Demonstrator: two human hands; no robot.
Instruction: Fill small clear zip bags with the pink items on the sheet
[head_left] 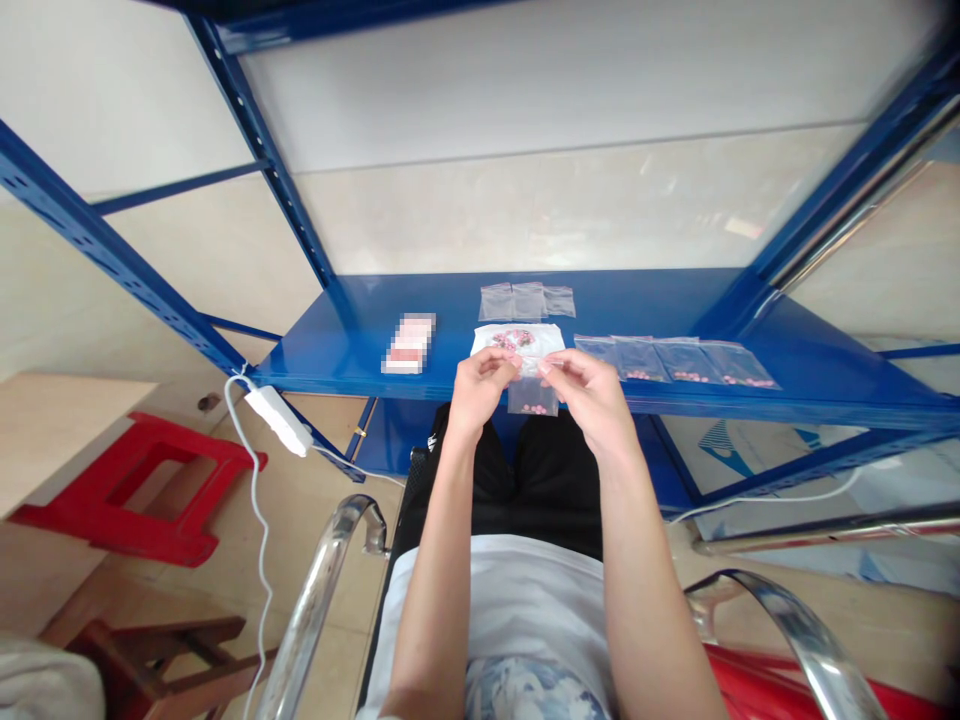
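Note:
Both my hands hold one small clear zip bag (532, 397) by its top edge, just in front of the blue shelf (337, 345). My left hand (482, 382) pinches the bag's left corner and my right hand (586, 390) pinches the right corner. A few small pink pieces lie in the bottom of the bag. Behind it, on the shelf, a white sheet (517, 340) carries a heap of pink pieces.
Three empty clear bags (527, 300) lie at the back of the shelf. Several filled bags (675, 362) lie in a row on the right. A blurred pink-white stack (409, 343) sits on the left. A red stool (142, 488) and a white cable (259, 500) are lower left.

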